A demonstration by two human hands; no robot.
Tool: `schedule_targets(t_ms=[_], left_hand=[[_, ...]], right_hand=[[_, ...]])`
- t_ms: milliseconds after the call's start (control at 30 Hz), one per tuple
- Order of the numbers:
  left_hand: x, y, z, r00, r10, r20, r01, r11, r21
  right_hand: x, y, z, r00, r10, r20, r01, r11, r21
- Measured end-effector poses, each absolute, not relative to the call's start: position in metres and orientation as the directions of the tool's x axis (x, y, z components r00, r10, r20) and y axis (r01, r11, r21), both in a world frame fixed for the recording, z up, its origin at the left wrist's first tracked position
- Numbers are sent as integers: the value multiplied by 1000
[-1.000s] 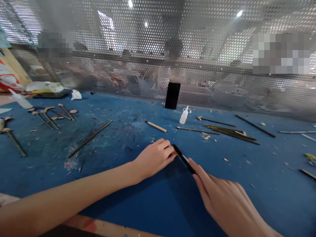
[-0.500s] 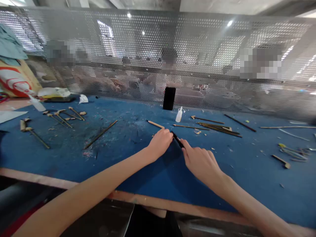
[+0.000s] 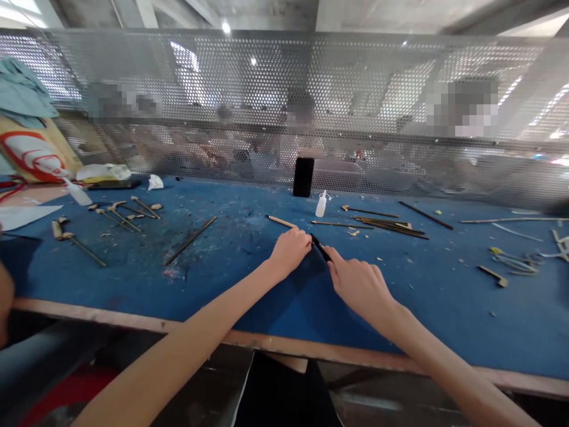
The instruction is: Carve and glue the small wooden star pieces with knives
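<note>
Closed around a thin light-brown stick [image 3: 281, 221] is my left hand [image 3: 291, 252]; the stick's dark pointed end sticks out to the upper left. My right hand [image 3: 358, 284] grips a black-handled tool [image 3: 320, 247], whose far end meets the fingertips of my left hand. What lies between the hands there is too small to make out. Just beyond them a thin stick with a pointed tip [image 3: 342, 225] rests on the blue table [image 3: 267, 302]. A small white squeeze bottle [image 3: 321, 204] and an upright black phone [image 3: 303, 177] stand farther back.
Several dark sticks [image 3: 391, 226] lie at the right, near a short hooked piece [image 3: 493, 276]. Sticks with wooden heads [image 3: 118, 218] and a lone stick [image 3: 191, 240] lie at the left. A perforated metal screen [image 3: 267, 77] stands behind. Part of a person's arm [image 3: 5, 302] shows at the left edge.
The camera view has shifted slightly. My hands keep nearly the same hold on the stick and the black tool. A person's arm has come in at the left edge.
</note>
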State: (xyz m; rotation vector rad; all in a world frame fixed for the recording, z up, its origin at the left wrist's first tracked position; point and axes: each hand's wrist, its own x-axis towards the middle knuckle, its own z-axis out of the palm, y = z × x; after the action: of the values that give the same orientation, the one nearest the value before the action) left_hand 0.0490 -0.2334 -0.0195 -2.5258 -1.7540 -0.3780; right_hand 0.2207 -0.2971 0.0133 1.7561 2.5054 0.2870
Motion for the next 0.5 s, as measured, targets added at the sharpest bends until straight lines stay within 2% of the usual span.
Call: schedule_targets(t_ms=[500], left_hand=[[31, -213, -34, 408, 862, 300, 847, -480, 228]], right_hand=[[230, -299, 11, -350, 936, 28, 915, 336, 224]])
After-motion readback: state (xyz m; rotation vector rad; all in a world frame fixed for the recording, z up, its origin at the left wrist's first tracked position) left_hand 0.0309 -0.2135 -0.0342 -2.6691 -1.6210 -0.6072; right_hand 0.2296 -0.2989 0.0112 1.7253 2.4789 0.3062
